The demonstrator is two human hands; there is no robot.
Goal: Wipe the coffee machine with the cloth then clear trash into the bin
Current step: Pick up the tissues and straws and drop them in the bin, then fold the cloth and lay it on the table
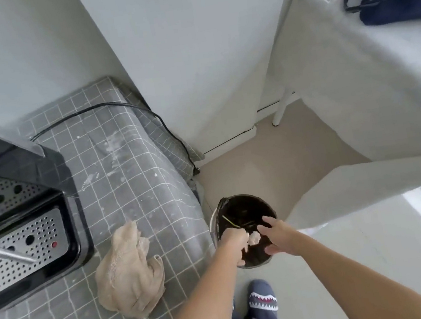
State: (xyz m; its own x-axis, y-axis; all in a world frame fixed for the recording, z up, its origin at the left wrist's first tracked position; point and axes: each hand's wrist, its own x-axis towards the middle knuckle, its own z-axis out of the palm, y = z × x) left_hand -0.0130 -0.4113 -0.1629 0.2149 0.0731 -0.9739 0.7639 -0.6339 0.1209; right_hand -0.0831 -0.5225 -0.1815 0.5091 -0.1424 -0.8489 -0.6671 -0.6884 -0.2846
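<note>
A crumpled beige cloth (129, 272) lies on the grey checked tabletop (130, 176), just right of the black coffee machine (21, 226). Over the round bin (244, 231) on the floor, the left hand (233, 241) grips pale trash (253, 237); the right hand (278, 236) is spread open.

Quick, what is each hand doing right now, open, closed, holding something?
Left hand: closed on a pale scrap of trash, over the bin.
Right hand: open, holding nothing, over the bin too.
</note>
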